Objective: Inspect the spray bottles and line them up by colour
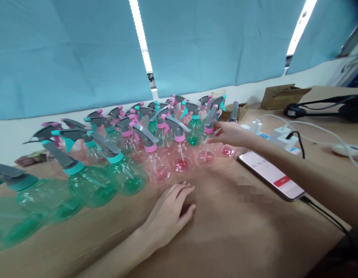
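Several clear spray bottles with grey trigger heads stand crowded in rows, some pink and some green. My right hand (229,133) reaches in from the right and grips a pink spray bottle (206,155) just below its pink collar, thumb in front. Some of its fingers are hidden. The bottle stands among the others at the right end of the front row. My left hand (171,206) lies on the table with its fingers loosely spread, holding nothing. Just beyond its fingertips is another pink spray bottle (158,166), with a green spray bottle (127,173) to the left.
A phone (271,173) showing a timer lies under my right forearm, with a black cable plugged in. White chargers (283,137) and cables sit to the right. Farther back are a cardboard box (283,96) and a black headset-like strap (326,108). Blue cloth (196,42) hangs behind.
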The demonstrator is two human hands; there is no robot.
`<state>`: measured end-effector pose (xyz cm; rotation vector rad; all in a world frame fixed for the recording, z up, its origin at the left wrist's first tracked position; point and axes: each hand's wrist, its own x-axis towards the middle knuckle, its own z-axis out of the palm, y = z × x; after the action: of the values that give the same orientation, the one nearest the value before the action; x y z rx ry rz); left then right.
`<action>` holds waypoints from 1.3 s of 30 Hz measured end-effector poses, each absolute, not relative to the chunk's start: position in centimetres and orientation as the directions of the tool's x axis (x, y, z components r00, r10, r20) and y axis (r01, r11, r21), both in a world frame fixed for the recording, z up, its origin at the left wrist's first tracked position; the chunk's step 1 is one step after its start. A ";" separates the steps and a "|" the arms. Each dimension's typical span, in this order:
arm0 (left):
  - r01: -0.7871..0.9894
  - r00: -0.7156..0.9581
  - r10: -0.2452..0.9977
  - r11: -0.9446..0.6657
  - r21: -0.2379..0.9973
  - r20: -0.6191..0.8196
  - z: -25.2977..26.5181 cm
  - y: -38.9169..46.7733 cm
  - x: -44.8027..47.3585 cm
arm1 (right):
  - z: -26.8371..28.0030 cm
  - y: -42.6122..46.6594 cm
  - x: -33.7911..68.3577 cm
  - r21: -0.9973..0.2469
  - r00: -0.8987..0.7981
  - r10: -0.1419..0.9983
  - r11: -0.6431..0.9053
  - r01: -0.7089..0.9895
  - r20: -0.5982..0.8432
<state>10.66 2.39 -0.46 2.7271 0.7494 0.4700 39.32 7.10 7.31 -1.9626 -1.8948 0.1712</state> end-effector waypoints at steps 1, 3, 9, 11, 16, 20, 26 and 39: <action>0.443 0.811 0.536 -0.825 0.350 0.237 -0.5 2.4 10.7 | 7.4 6.7 39.6 -0.388 0.053 0.984 0.018 0.922 0.170; 0.444 0.804 0.544 -0.818 0.366 0.241 -0.4 2.3 10.6 | 7.6 5.5 40.0 -0.426 0.008 0.991 0.049 0.903 0.133; 0.420 0.775 0.568 -0.791 0.444 0.279 -0.4 2.0 10.4 | 8.6 0.1 38.7 -0.579 -0.285 0.958 0.245 0.777 0.022; 0.414 0.762 0.591 -0.759 0.502 0.265 -0.3 1.8 10.3 | 8.9 -1.7 37.6 -0.650 -0.378 0.926 0.282 0.706 -0.009; 0.278 0.803 0.553 -0.678 0.681 0.223 -0.1 0.8 10.3 | 9.3 -4.3 35.1 -0.708 -0.528 0.849 0.391 0.588 0.031; 0.232 0.798 0.572 -0.584 0.778 0.191 -0.1 0.0 9.7 | 9.6 -4.7 33.5 -0.729 -0.593 0.804 0.428 0.535 0.037; 0.251 0.768 0.622 -0.512 0.821 0.153 0.2 -0.7 8.5 | 9.4 -4.7 30.4 -0.795 -0.489 0.863 0.382 0.472 0.126; 0.344 0.708 0.667 -0.611 0.713 0.230 0.7 -1.4 7.4 | 7.8 -3.6 23.8 -0.918 -0.296 0.901 0.370 0.140 0.318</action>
<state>7.42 -1.38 0.70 2.2580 0.7662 0.6407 23.81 -3.55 7.76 -0.9300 -1.6990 1.0230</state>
